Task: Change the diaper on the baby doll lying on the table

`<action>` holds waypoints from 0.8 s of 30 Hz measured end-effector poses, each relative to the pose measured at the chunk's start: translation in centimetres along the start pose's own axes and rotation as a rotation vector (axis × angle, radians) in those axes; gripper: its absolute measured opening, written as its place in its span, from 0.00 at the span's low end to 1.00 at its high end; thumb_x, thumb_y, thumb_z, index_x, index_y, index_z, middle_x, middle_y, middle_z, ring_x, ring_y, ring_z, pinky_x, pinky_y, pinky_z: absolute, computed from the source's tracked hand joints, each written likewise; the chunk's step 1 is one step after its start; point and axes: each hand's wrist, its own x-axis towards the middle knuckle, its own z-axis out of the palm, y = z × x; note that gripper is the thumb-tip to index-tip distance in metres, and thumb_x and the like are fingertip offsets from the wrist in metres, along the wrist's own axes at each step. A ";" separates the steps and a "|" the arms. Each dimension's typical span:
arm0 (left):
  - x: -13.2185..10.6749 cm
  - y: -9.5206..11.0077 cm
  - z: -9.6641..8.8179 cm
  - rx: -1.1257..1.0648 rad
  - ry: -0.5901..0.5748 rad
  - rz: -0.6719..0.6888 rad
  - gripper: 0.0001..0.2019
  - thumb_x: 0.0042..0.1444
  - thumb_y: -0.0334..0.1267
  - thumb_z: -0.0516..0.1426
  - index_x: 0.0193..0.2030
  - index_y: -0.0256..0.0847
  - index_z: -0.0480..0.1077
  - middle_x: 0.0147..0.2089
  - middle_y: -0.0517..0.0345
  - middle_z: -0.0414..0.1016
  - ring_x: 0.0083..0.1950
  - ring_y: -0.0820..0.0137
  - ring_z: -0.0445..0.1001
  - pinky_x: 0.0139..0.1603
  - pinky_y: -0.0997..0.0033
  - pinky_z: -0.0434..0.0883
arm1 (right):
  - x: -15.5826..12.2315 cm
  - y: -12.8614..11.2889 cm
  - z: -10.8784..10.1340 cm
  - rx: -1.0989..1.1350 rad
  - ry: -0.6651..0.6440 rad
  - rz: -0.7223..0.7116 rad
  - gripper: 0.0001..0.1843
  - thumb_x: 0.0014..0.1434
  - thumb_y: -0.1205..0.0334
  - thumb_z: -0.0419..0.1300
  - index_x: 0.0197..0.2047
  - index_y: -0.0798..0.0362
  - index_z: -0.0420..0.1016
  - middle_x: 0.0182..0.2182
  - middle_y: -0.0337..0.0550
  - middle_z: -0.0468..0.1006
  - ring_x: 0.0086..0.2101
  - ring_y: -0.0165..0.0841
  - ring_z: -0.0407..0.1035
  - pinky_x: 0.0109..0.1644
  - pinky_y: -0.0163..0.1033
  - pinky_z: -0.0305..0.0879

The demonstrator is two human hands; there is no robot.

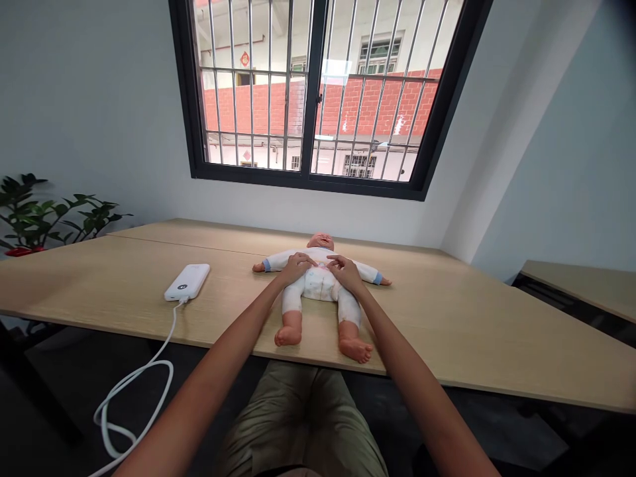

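A baby doll [318,291] lies on its back on a light wood table [447,318], head away from me, arms spread. It wears a white garment with blue cuffs and a white diaper, and its bare feet point towards me. My left hand [297,267] rests on the left side of the doll's chest, fingers lying on the white cloth. My right hand [345,273] is on the other side, its fingertips at the front of the garment. Whether those fingertips pinch the cloth is hard to tell. The hands hide the middle of the chest.
A white power bank [187,282] lies left of the doll, its white cable [133,404] looping down past the table edge. A leafy plant [44,218] stands at far left. A second table [566,285] stands at right. My olive trousers [298,417] show below the edge.
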 end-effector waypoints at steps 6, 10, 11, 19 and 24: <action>0.0 0.7 -0.1 -0.005 0.014 -0.031 0.15 0.57 0.35 0.50 0.28 0.42 0.78 0.40 0.55 0.79 0.56 0.63 0.69 0.63 0.63 0.62 | 0.3 0.5 0.5 0.068 -0.026 0.036 0.23 0.51 0.68 0.49 0.48 0.57 0.77 0.30 0.42 0.80 0.31 0.32 0.71 0.39 0.37 0.64; 0.0 0.6 0.0 -0.004 0.024 -0.031 0.15 0.56 0.34 0.50 0.28 0.41 0.78 0.39 0.55 0.79 0.54 0.63 0.70 0.60 0.64 0.65 | 0.1 0.2 0.4 0.071 -0.014 0.062 0.21 0.54 0.67 0.48 0.47 0.56 0.76 0.29 0.42 0.79 0.30 0.32 0.70 0.37 0.36 0.64; 0.0 0.6 0.0 -0.005 0.027 -0.026 0.15 0.56 0.33 0.49 0.29 0.41 0.78 0.39 0.54 0.79 0.53 0.64 0.71 0.59 0.64 0.66 | 0.1 0.1 0.4 0.063 -0.010 0.064 0.21 0.54 0.67 0.48 0.47 0.56 0.76 0.30 0.41 0.79 0.30 0.32 0.70 0.37 0.36 0.63; -0.2 0.6 -0.1 -0.011 -0.009 -0.035 0.17 0.57 0.34 0.51 0.46 0.41 0.80 0.52 0.56 0.78 0.59 0.64 0.68 0.64 0.66 0.62 | 0.2 0.0 0.3 0.015 0.035 0.052 0.25 0.52 0.70 0.49 0.53 0.56 0.72 0.33 0.42 0.81 0.32 0.32 0.69 0.39 0.37 0.64; -0.2 0.7 -0.1 -0.024 -0.002 -0.031 0.15 0.57 0.33 0.51 0.38 0.41 0.81 0.46 0.56 0.80 0.57 0.64 0.69 0.63 0.66 0.63 | 0.1 -0.1 0.3 0.025 0.026 0.056 0.25 0.51 0.72 0.49 0.51 0.55 0.72 0.33 0.41 0.81 0.34 0.32 0.71 0.40 0.37 0.65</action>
